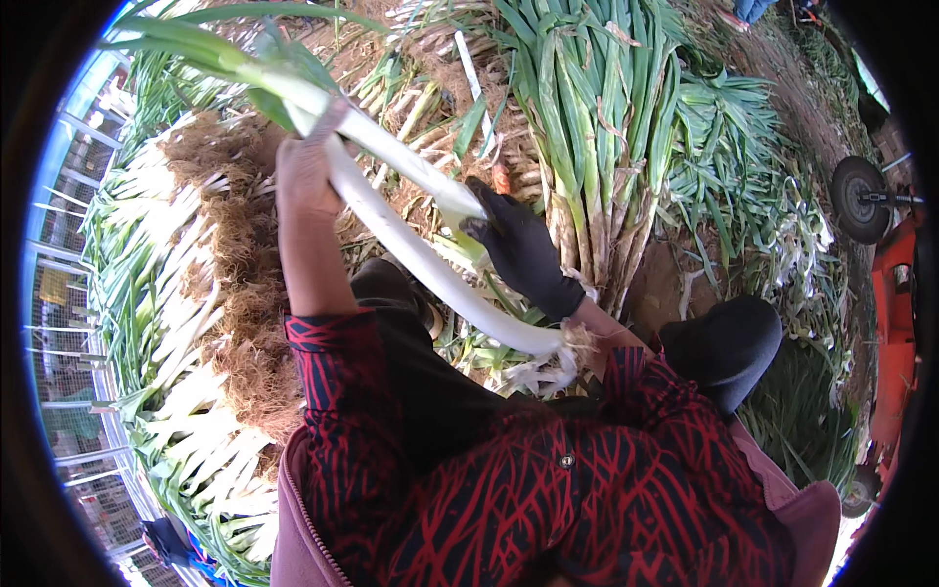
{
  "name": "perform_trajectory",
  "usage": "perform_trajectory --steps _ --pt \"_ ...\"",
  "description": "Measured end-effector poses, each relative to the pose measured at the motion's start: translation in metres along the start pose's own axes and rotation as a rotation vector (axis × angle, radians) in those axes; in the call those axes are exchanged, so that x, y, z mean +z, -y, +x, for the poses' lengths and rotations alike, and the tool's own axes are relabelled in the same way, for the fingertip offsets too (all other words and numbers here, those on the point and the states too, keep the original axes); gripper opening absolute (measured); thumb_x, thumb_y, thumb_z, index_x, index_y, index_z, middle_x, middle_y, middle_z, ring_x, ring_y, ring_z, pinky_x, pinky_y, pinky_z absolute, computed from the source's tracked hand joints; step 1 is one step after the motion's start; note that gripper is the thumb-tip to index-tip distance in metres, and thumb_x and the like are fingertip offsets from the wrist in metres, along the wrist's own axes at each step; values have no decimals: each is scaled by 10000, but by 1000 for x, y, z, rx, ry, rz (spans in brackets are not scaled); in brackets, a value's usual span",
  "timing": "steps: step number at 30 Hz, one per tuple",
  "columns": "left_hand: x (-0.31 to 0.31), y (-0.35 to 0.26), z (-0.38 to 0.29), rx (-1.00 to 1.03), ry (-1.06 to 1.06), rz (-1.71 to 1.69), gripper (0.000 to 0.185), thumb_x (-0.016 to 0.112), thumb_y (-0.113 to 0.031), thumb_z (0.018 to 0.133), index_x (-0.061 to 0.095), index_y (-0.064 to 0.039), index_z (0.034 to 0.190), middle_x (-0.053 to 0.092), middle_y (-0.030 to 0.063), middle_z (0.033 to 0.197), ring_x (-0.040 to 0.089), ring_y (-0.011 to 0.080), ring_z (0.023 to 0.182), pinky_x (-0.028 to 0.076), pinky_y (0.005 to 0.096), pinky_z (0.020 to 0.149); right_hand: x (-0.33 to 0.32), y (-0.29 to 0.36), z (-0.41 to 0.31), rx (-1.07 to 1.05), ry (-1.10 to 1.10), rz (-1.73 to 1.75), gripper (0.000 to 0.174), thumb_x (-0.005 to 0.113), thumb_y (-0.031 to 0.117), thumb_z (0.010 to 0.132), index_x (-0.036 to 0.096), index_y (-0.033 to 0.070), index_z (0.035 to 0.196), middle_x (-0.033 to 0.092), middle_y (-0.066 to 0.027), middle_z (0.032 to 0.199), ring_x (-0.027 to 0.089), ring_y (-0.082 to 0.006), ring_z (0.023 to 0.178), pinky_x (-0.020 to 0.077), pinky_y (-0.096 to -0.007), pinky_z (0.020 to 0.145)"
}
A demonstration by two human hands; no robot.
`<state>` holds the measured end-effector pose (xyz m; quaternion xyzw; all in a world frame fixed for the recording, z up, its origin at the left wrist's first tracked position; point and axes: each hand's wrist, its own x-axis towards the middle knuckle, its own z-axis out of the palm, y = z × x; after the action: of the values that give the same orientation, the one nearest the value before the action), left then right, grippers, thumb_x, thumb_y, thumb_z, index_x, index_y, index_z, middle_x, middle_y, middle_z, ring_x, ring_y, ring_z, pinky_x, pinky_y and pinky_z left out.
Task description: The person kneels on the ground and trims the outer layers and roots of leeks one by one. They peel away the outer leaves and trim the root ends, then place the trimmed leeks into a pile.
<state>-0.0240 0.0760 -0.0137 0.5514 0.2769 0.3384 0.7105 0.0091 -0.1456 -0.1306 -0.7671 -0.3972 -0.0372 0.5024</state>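
My bare left hand (307,174) is closed around the upper shank of a large leek (433,271). Its green leaves extend past my fist to the upper left. The thick white shank curves down to the right and ends in a tuft of roots (579,343) by my right forearm. My right hand (524,253), in a dark glove, grips the lower end of a pale outer leaf layer (411,163). That layer stands away from the shank and still joins the leek near my left fist. Leaf scraps (535,373) lie below, between my legs.
Leeks with brown roots (242,293) line the left side, beside a wire-mesh barrier (70,293). An upright leek bundle (601,147) stands ahead, with a pile of green leaves (726,139) to its right. An orange-handled tool (501,178) lies ahead. A red wheeled machine (891,293) is at far right.
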Motion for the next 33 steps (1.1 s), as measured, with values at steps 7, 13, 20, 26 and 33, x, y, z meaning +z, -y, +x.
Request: perform_trajectory --steps 7,13,20,26,33 --pt "-6 6 10 -31 -34 13 408 783 -110 700 542 38 994 632 117 838 609 175 659 495 265 503 -18 8 21 -154 60 -219 358 609 140 796 572 86 1149 597 -130 905 579 -306 825 472 -397 703" --pt "-22 -2 17 41 -187 44 443 781 -133 693 560 -4 1056 647 125 908 613 173 728 507 257 562 -30 -60 -42 -37 108 -124 134 599 127 802 656 119 923 620 -117 855 598 -304 796 487 -376 698" --pt "-73 -17 41 226 -130 -160 316 729 -97 752 585 23 1006 639 124 842 587 173 631 475 260 482 -122 -208 -154 780 -34 -267 278 548 183 871 591 67 1120 628 -125 1041 617 -235 909 477 -338 792" --pt "-62 -13 26 221 -121 18 417 754 -161 726 552 -27 1065 657 112 866 643 188 738 526 263 529 -92 -172 -83 762 -294 -741 447 637 212 821 506 58 1220 566 -164 1169 567 -285 1041 444 -359 870" --pt "-11 3 10 219 104 -92 399 770 -125 711 531 -19 1012 641 91 821 594 121 576 460 206 444 -4 9 50 -250 -63 -109 361 640 191 790 587 50 1118 598 -146 936 558 -310 912 448 -419 782"
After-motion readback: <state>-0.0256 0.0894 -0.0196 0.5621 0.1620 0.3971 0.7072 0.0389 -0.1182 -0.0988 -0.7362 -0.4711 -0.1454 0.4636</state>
